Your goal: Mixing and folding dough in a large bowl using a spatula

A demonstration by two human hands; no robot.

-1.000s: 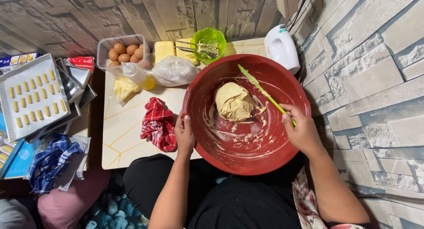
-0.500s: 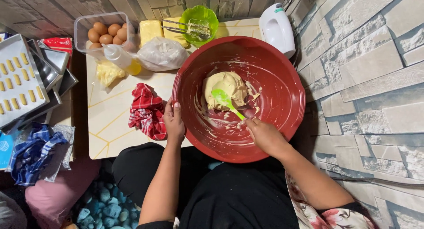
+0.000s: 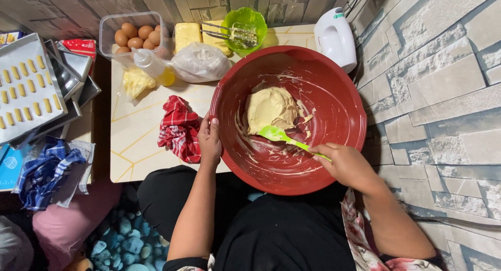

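Observation:
A big red bowl [image 3: 334, 93] rests on a low white table [image 3: 141, 145] and my lap. Inside it lies a lump of pale dough [image 3: 270, 108], with smears on the bowl's wall. My left hand [image 3: 211, 141] grips the bowl's left rim. My right hand [image 3: 345, 164] holds a green spatula [image 3: 284, 137] by its handle; its blade lies just below the dough, against the bowl's bottom.
On the table: a red checked cloth [image 3: 179, 128], a box of eggs [image 3: 136, 37], butter blocks [image 3: 187, 36], a plastic bag [image 3: 201, 62], a squeeze bottle [image 3: 153, 66], a green bowl with beaters [image 3: 243, 26], a white hand mixer [image 3: 335, 37]. At left, a tray of shaped dough pieces [image 3: 23, 96] and a blue cloth [image 3: 44, 174].
The spatula came down from the bowl's far side onto the dough, then slid to the dough's lower edge as my right hand drew back to the right. The left hand stayed on the rim.

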